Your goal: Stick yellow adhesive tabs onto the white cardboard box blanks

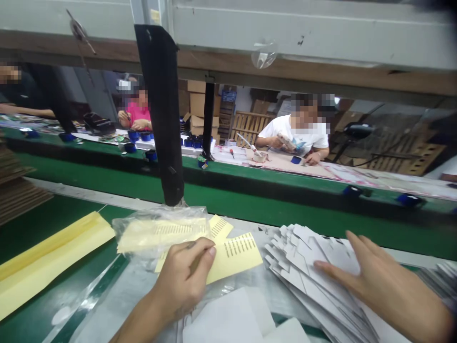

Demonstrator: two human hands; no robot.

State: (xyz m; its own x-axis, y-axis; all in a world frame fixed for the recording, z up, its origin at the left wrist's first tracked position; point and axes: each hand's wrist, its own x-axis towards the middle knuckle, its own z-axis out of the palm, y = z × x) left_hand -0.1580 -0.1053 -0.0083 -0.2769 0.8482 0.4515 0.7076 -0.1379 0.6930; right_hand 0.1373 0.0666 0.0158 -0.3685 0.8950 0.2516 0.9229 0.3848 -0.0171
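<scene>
My left hand (187,271) is closed in a pinch at the edge of a yellow label sheet (243,259) with rows of small dark print. Beneath and behind it lie another yellow sheet (220,226) and a clear plastic bag (160,228) with more yellow printed sheets inside. My right hand (389,286) is open, fingers spread, over a fanned stack of flat white cartons (310,267). Whether its palm touches them I cannot tell. Nearest to me, more white card pieces (228,319) lie between my two hands.
A folded yellow sheet (53,257) lies left, below stacked brown cardboard (17,186). A black-wrapped post (160,114) rises ahead. Beyond it a green conveyor (228,200) carries blue items (409,200). Co-workers sit across it; one in white (296,133) handles parts. A shelf beam (303,28) crosses overhead.
</scene>
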